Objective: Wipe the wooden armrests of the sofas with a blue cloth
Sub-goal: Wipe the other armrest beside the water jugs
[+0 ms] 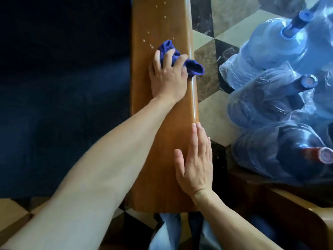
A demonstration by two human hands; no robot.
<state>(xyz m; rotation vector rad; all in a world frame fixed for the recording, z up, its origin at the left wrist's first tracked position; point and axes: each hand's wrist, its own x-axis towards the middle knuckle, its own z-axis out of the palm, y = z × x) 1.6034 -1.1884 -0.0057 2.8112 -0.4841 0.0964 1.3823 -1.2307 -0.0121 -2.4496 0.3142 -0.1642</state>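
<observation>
A: Item one, wooden armrest: long polished plank running up the middle of the view, dark blue sofa seat on its left. Pale droplets dot the far part of the wood.

B: Item two, blue cloth?

A: Bunched, lying on the armrest about halfway along, one end trailing over the right edge. Left hand presses down on it, fingers curled over and clutching the fabric.

B: Right hand?

A: Flat on the near right edge of the armrest, fingers straight and pressed together, thumb spread apart, holding nothing.

B: Surroundings?

A: Blue water jugs wrapped in clear plastic, stacked to the right; tiled floor between them and the armrest.
</observation>
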